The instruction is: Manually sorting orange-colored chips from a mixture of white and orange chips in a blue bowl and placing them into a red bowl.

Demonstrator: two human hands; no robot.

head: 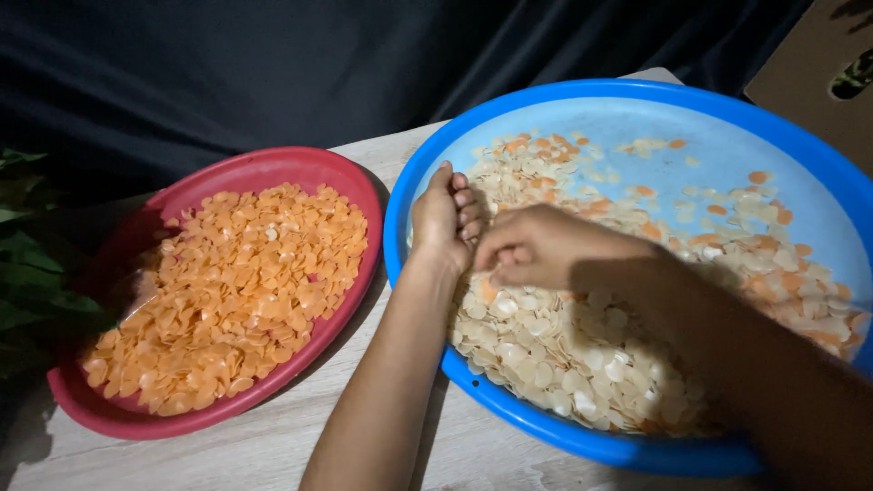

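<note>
A big blue basin (582, 98) holds a layer of small flat chips, mostly white (564, 364) with orange ones (764, 273) mixed in. My left hand (444, 218) rests inside its left rim, fingers curled, on the chips. My right hand (546, 247) lies just beside it, fingertips pinched together over the white chips; whether it holds a chip is hidden. To the left, a red basin (273, 165) is filled with orange chips (227, 291) only.
Both basins sit on a pale wooden table (364, 427). Dark cloth (273, 64) hangs behind. Green leaves (23, 264) lie at the left edge, and a brown cardboard piece (809, 73) stands at the top right.
</note>
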